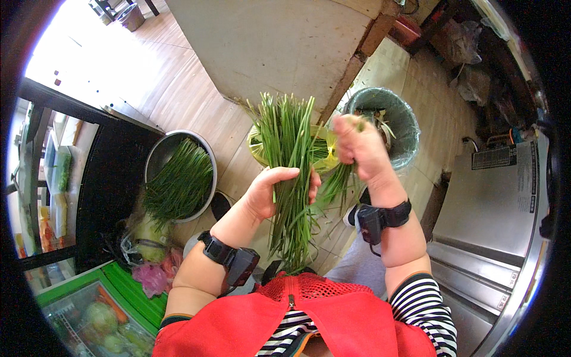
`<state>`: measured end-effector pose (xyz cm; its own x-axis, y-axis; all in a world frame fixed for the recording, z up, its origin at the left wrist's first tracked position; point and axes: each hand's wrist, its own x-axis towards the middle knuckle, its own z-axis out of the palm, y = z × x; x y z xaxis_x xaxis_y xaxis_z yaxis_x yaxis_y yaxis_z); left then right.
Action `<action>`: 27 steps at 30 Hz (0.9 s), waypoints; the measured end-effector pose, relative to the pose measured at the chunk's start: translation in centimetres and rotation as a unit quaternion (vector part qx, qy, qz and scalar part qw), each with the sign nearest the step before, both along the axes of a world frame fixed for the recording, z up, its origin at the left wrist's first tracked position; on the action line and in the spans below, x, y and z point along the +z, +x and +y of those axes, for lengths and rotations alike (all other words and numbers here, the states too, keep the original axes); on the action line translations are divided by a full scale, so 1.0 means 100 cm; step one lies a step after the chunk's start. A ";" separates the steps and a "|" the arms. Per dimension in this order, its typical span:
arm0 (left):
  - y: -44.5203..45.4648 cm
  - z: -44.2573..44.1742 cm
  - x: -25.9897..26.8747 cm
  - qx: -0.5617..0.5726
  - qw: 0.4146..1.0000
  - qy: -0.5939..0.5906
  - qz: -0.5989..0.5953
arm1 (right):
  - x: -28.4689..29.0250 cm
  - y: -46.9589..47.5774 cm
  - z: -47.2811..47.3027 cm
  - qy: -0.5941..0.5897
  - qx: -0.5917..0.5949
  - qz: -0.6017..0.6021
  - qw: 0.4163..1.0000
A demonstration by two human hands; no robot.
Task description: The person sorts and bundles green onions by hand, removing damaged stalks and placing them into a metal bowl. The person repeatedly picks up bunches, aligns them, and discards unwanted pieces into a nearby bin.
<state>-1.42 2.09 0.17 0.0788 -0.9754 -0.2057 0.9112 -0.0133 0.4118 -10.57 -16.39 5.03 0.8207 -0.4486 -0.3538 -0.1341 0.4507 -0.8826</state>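
Note:
My left hand is closed around a thick bunch of long green stalks, likely garlic chives, their pale ends pointing away from me. To its right, my right hand grips a smaller bundle of the same greens, which hangs below the fist; this hand is slightly blurred. Beneath the hands, partly hidden, is a container lined with a yellow plastic bag with more greens inside. A round metal basin at the left holds a large heap of green stalks.
Beyond my right hand stands a bin lined with clear plastic, with scraps inside. A pale panel rises ahead. Stainless steel equipment is at the right. Plastic bags and a green-framed case of vegetables lie lower left.

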 end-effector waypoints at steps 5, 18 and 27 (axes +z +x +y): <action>-0.004 0.001 0.000 0.011 1.000 0.017 0.020 | 0.002 0.002 0.018 -0.034 -0.014 -0.016 0.999; -0.005 -0.005 0.004 0.083 0.991 0.087 -0.061 | -0.002 -0.002 -0.023 -0.042 -0.231 -0.083 0.968; -0.005 -0.004 0.002 0.082 0.994 0.077 -0.014 | -0.004 0.001 0.016 0.004 -0.012 -0.027 1.000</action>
